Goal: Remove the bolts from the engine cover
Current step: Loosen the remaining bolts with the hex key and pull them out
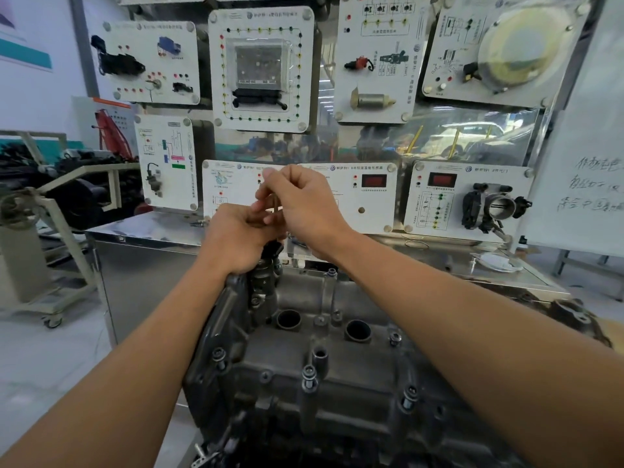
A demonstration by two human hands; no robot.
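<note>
In the head view, both hands are raised over the far end of the cover (354, 393). The right hand (304, 204) pinches the upper part of a thin upright rod (276, 206) between thumb and curled fingers (268, 189). The left hand (236, 238) is curled round the rod lower down, just above a dark fitting (266, 268) at the cover's far left corner. The left hand hides the rod's lower end, so we cannot tell whether it is a long bolt being drawn out or a key seated in one.

Either way, we judge the step calls for keeping the rod in line with its hole. The left hand should steady it low while the right does the turning or lifting, and the pull should be straight up, never sideways. We should hold on until the tip is free, because two open round wells (288, 319) lie just below and a dropped part could fall into one.

Nearer us, several bolts (309, 376) stand in the cover along its left edge, middle and right side, so much of the job seems to remain.
</note>
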